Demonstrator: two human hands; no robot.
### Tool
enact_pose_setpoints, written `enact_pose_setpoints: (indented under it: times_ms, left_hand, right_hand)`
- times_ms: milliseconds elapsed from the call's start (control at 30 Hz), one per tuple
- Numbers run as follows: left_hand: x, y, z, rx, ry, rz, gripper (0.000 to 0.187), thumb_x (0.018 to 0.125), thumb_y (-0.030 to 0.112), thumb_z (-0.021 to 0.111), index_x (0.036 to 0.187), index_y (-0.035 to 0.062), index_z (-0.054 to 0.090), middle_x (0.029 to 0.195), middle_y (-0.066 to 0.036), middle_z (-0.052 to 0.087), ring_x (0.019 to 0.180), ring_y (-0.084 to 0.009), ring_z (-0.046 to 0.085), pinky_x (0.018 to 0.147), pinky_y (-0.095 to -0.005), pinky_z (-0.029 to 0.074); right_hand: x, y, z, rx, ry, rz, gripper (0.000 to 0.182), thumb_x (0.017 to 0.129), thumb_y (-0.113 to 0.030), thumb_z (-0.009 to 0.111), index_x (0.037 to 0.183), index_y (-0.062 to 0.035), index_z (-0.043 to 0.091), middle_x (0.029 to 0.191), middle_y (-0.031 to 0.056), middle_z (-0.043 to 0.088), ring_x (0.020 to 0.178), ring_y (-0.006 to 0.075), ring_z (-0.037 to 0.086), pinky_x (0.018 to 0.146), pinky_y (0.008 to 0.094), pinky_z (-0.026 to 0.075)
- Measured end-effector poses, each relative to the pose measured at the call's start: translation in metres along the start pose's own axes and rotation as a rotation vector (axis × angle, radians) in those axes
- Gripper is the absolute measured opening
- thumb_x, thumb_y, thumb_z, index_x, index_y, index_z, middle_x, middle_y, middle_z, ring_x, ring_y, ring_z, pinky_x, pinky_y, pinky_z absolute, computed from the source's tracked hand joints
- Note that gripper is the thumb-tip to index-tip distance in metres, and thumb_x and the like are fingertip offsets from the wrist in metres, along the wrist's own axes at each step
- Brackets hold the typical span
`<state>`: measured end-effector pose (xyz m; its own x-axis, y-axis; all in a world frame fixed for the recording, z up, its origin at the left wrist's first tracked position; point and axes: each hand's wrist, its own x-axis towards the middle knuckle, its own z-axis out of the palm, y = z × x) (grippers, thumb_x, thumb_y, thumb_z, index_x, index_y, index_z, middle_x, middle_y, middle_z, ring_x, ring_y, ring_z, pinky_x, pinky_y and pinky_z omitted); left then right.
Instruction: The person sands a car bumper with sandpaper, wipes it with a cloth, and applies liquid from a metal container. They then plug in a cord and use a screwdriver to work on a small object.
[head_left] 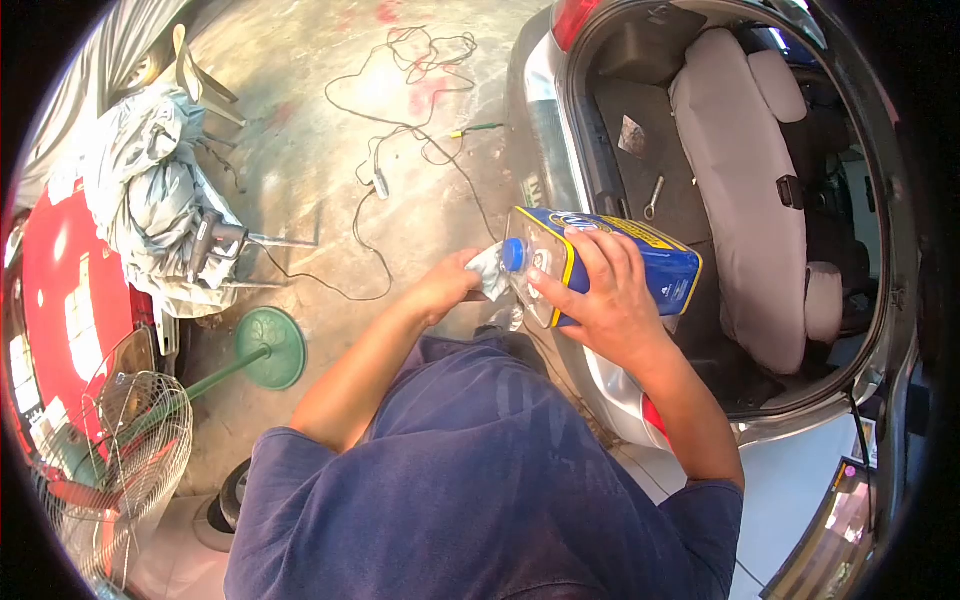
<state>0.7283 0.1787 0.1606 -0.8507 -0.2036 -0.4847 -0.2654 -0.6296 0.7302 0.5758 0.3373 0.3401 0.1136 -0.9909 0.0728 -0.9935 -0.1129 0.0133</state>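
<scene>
A rectangular blue and yellow can (655, 262) with a blue cap or spout (514, 254) is tipped on its side, its top pointing left. My right hand (605, 295) is wrapped round the can near its top end. Close to the spout, my left hand (452, 288) has its fingers closed on a pale, crumpled cloth (489, 272). The cloth is beside the spout; whether they touch is hard to tell, and so is any liquid.
On the right is a car's open trunk (650, 95) with a wrench (654, 197) inside. A tangled cable (372, 225) lies on the floor ahead. At left stand a wire-caged fan (125, 480), its green base (270, 348) and a covered chair-like object (150, 190).
</scene>
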Motion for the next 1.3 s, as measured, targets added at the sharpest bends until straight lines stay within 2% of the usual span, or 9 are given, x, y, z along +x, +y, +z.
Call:
enact_pose_setpoints:
  times_ms: [67,333,633,767,867,967,1067,1233,1300]
  left_hand:
    - [0.003,-0.004,-0.001,0.01,-0.031,0.003,0.054,0.081,0.004,0.051,0.134,-0.0009,0.05,0.116,-0.009,0.063,0.099,-0.0162,0.063,0.089,-0.0294,0.054]
    - [0.007,-0.004,0.003,-0.001,-0.06,-0.039,0.05,0.082,0.001,0.051,0.132,-0.0009,0.052,0.114,-0.007,0.063,0.1,-0.0158,0.063,0.09,-0.0294,0.054]
    - [-0.003,0.018,0.019,-0.107,-0.082,-0.061,0.052,0.083,-0.001,0.053,0.134,0.0005,0.051,0.117,-0.007,0.063,0.103,-0.0153,0.062,0.09,-0.0299,0.05]
    - [-0.007,0.01,0.036,-0.184,-0.045,-0.029,0.06,0.078,0.001,0.054,0.138,0.0011,0.049,0.121,-0.008,0.062,0.111,-0.0191,0.06,0.096,-0.034,0.048]
    - [-0.005,-0.012,0.049,-0.269,-0.018,0.042,0.065,0.074,0.005,0.055,0.138,0.0,0.048,0.126,-0.01,0.061,0.116,-0.0223,0.058,0.099,-0.0378,0.047]
    - [-0.013,-0.028,0.066,-0.455,-0.023,0.125,0.058,0.078,0.007,0.059,0.135,0.0,0.051,0.127,-0.011,0.062,0.116,-0.0241,0.059,0.1,-0.0393,0.047]
    - [-0.014,-0.071,0.055,-0.637,0.142,0.207,0.049,0.084,0.015,0.064,0.13,0.0013,0.055,0.128,-0.01,0.062,0.116,-0.0255,0.059,0.1,-0.0402,0.047]
    - [-0.031,-0.122,0.053,-0.721,0.377,0.35,0.032,0.093,0.022,0.063,0.121,0.0064,0.062,0.122,-0.007,0.066,0.112,-0.0232,0.063,0.09,-0.0415,0.054]
    - [-0.038,-0.15,0.041,-0.752,0.503,0.393,0.031,0.093,0.022,0.063,0.121,0.0071,0.062,0.122,-0.007,0.067,0.112,-0.0231,0.063,0.09,-0.0409,0.054]
  right_hand:
    - [-0.001,0.0,0.0,-0.001,-0.004,0.01,0.092,0.055,-0.031,0.091,0.136,-0.0369,0.05,0.144,0.014,0.033,0.13,0.0353,0.037,0.107,0.0552,0.033]
    - [-0.02,0.002,0.003,0.019,0.029,0.075,0.091,0.055,-0.03,0.091,0.136,-0.0368,0.05,0.145,0.0146,0.033,0.131,0.0358,0.037,0.108,0.0565,0.033]
    - [-0.093,0.018,0.05,0.312,0.398,0.439,0.099,0.057,-0.022,0.093,0.139,-0.0171,0.038,0.146,0.0225,0.034,0.132,0.0445,0.04,0.106,0.0553,0.038]
    - [-0.124,0.018,0.085,0.442,0.544,0.548,0.099,0.057,-0.019,0.093,0.138,-0.0148,0.035,0.146,0.0275,0.032,0.132,0.0459,0.039,0.104,0.0541,0.04]
    - [-0.157,0.023,0.124,0.588,0.653,0.647,0.097,0.058,-0.018,0.094,0.137,-0.0116,0.037,0.141,0.0262,0.035,0.128,0.042,0.043,0.103,0.0502,0.041]
    - [-0.185,0.033,0.145,0.784,0.764,0.772,0.095,0.061,-0.022,0.094,0.136,-0.0067,0.038,0.136,0.0207,0.039,0.126,0.0331,0.044,0.105,0.0447,0.039]
    - [-0.2,0.057,0.13,0.933,0.867,0.92,0.097,0.064,-0.026,0.093,0.137,-0.0048,0.034,0.132,0.0153,0.042,0.126,0.0269,0.042,0.108,0.0416,0.035]
    - [-0.22,0.152,0.102,1.02,1.194,0.91,0.092,0.073,-0.02,0.088,0.141,-0.0049,0.027,0.137,0.0135,0.038,0.127,0.0252,0.039,0.108,0.039,0.034]
    - [-0.242,0.211,0.111,0.841,1.24,0.891,0.089,0.075,-0.017,0.087,0.14,-0.0045,0.027,0.137,0.0136,0.037,0.125,0.0242,0.041,0.108,0.0394,0.037]
